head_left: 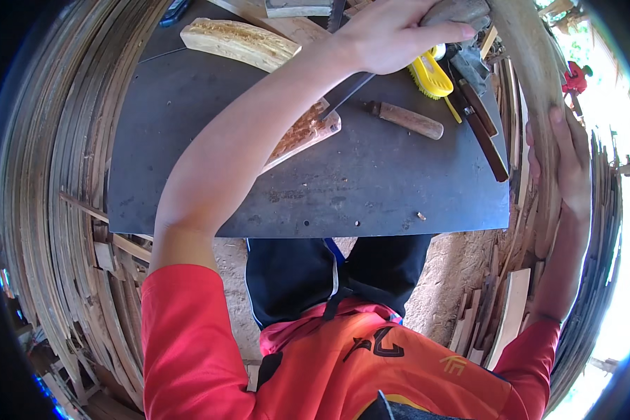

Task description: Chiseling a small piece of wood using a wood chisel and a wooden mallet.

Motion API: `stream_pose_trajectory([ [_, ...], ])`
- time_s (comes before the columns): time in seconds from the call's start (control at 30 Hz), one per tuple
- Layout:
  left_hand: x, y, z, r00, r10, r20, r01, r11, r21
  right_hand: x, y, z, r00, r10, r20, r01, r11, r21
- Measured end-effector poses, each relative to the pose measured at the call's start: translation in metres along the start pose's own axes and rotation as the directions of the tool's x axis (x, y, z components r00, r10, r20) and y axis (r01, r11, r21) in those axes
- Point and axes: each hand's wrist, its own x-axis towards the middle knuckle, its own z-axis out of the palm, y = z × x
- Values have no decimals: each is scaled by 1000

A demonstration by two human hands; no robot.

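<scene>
My left hand [392, 38] reaches across the far side of the dark table. Its thumb lies along a grey rounded piece [462, 11], and the fingers beyond it run out of the picture. At the right, my right hand [572, 157] is closed around a long, smooth wooden piece [539, 77], fingers on one side and thumb on the other. Beneath my left forearm lies a carved wooden block [301, 140] with a rough brown hollow; a thin dark metal blade [346, 94] reaches to it. Near my left hand is a yellow brush [430, 75].
A wooden tool handle [409, 120] and dark brown strips [484, 136] lie on the dark tabletop [315, 203]. A pale wooden block [238, 43] rests at the far left. Stacked wooden slats [56, 175] rise on the left, with more wood pieces at right.
</scene>
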Motion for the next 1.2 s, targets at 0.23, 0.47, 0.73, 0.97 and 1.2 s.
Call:
stream_pose_trajectory([
  [0.23,4,-2,3,986,-75,150,109,966,-236,-3,-2,0,990,44,-131,-37,998,55],
  [0.47,8,-16,16,970,-73,231,136,953,-270,10,39,-24,972,89,-217,-80,996,51],
  [0.73,6,-4,11,923,-196,332,215,977,-19,3,72,-21,965,153,-213,-133,985,105],
  [0.97,5,-4,14,942,-51,331,121,973,-195,-18,43,16,970,162,-179,-134,978,158],
  [1.2,14,3,-32,986,-167,23,165,921,-352,-21,47,7,987,116,-113,-96,981,166],
])
